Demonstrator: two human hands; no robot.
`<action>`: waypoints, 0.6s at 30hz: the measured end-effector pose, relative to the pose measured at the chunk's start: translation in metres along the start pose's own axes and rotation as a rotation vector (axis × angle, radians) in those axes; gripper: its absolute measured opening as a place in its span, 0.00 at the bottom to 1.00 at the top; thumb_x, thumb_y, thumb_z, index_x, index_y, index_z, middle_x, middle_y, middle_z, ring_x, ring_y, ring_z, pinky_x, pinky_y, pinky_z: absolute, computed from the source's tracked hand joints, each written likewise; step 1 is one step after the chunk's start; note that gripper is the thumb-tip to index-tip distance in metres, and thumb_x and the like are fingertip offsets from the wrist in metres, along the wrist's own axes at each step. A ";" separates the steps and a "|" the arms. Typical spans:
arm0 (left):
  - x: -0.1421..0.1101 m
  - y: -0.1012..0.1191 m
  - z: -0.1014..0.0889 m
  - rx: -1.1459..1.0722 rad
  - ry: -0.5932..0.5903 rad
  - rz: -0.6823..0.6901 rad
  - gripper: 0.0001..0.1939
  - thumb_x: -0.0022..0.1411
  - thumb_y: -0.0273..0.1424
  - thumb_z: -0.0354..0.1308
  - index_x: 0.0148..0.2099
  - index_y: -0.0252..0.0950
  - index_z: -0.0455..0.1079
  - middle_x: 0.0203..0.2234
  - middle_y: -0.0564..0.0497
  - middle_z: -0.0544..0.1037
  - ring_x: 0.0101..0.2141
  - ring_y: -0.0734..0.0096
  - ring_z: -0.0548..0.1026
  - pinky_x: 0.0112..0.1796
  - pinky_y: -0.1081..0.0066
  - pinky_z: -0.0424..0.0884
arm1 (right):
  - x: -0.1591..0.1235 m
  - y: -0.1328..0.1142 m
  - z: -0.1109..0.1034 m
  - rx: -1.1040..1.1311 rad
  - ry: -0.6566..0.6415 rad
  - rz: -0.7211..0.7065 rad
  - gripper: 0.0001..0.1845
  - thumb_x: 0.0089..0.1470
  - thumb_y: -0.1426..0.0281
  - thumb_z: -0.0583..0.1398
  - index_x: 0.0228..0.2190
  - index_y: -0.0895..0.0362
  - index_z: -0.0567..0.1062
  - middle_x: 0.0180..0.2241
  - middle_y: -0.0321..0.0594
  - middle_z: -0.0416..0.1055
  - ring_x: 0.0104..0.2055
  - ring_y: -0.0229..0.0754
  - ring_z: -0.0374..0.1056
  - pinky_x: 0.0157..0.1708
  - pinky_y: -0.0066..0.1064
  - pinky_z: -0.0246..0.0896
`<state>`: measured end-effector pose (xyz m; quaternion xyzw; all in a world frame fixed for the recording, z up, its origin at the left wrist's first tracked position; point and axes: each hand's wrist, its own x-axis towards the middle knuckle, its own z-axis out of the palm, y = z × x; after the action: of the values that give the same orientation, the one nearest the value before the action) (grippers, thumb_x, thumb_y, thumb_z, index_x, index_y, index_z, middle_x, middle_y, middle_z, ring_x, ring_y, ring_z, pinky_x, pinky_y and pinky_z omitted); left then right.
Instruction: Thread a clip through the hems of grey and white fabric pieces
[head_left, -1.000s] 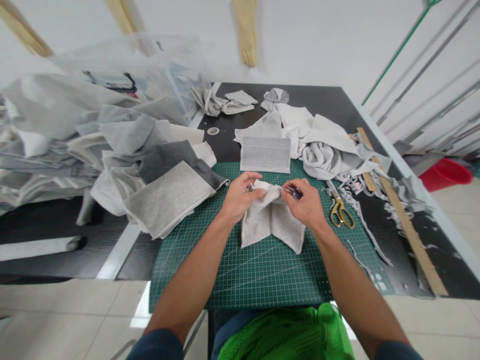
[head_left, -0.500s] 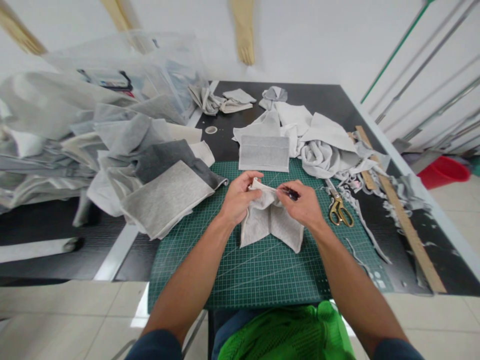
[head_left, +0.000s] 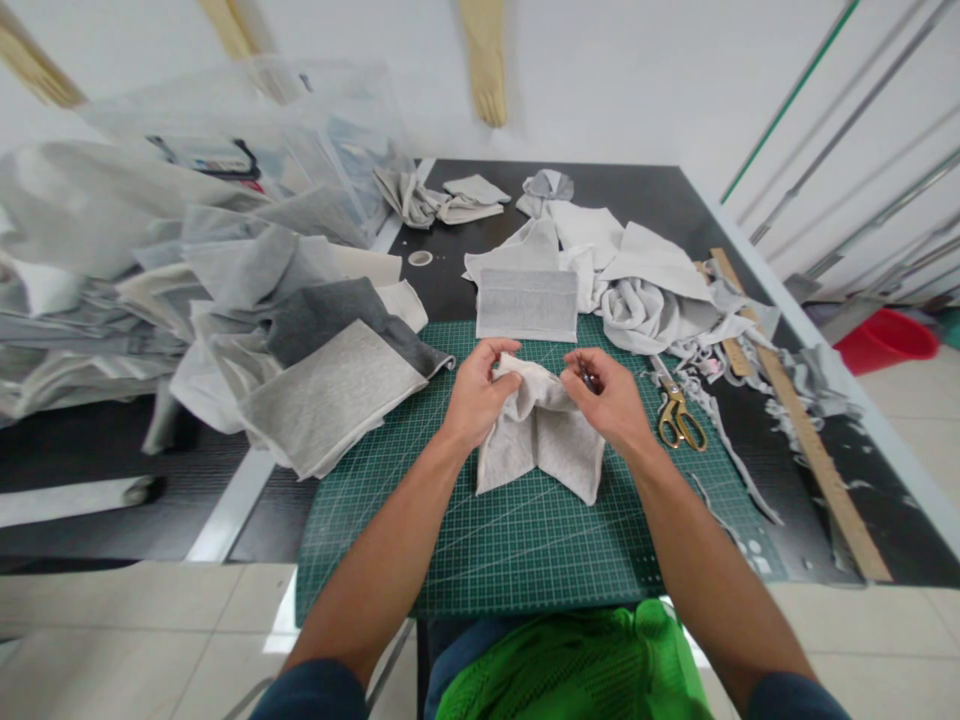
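At the near edge, green mesh fabric (head_left: 577, 665) lies over the person's lap, below a green cutting mat (head_left: 517, 560) ruled with a pale grid. Over the middle of the mat is a light grey cloth (head_left: 566, 455), its two lower corners splayed toward the near side and its upper edge bunched between the hands. The left hand (head_left: 476, 395) is nearly closed, thumb against fingers, on the cloth's far left corner. The right hand (head_left: 606, 395) is curled around a small dark tool (head_left: 589, 377), mostly hidden by the fingers; its fingertips sit at the cloth's right upper edge, but whether they also pinch it I cannot tell.

The cloth looks light, soft and limp, unlikely to slip or break, though it should sag and crease between grips. The thicker-looking edges and corners seem the best places to hold, keeping fingers clear of the tool.

Right of the hands lie gold-handled scissors (head_left: 679, 420); to the left, a stack of grey cloth pieces (head_left: 337, 395). Farther off are a folded grey panel (head_left: 527, 303), then crumpled white cloth (head_left: 660, 258).
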<state>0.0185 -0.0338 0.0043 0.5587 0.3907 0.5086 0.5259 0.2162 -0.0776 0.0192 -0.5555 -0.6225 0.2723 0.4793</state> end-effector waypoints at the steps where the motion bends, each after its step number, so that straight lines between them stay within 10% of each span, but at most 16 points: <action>1: 0.000 0.000 -0.001 0.026 -0.002 0.020 0.21 0.51 0.23 0.61 0.49 0.40 0.71 0.36 0.52 0.75 0.31 0.72 0.71 0.31 0.73 0.67 | 0.000 0.000 0.000 -0.009 -0.001 -0.005 0.14 0.57 0.62 0.62 0.43 0.56 0.77 0.35 0.38 0.76 0.33 0.40 0.69 0.34 0.32 0.63; 18: -0.005 0.006 0.003 0.219 -0.110 0.216 0.21 0.59 0.22 0.55 0.55 0.39 0.68 0.40 0.51 0.73 0.36 0.71 0.73 0.39 0.70 0.71 | -0.001 -0.007 -0.006 0.038 -0.022 0.001 0.10 0.58 0.63 0.62 0.30 0.57 0.77 0.27 0.35 0.71 0.28 0.36 0.63 0.29 0.29 0.56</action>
<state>0.0200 -0.0404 0.0098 0.6784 0.3522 0.4851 0.4248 0.2186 -0.0814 0.0273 -0.5438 -0.6222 0.2905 0.4825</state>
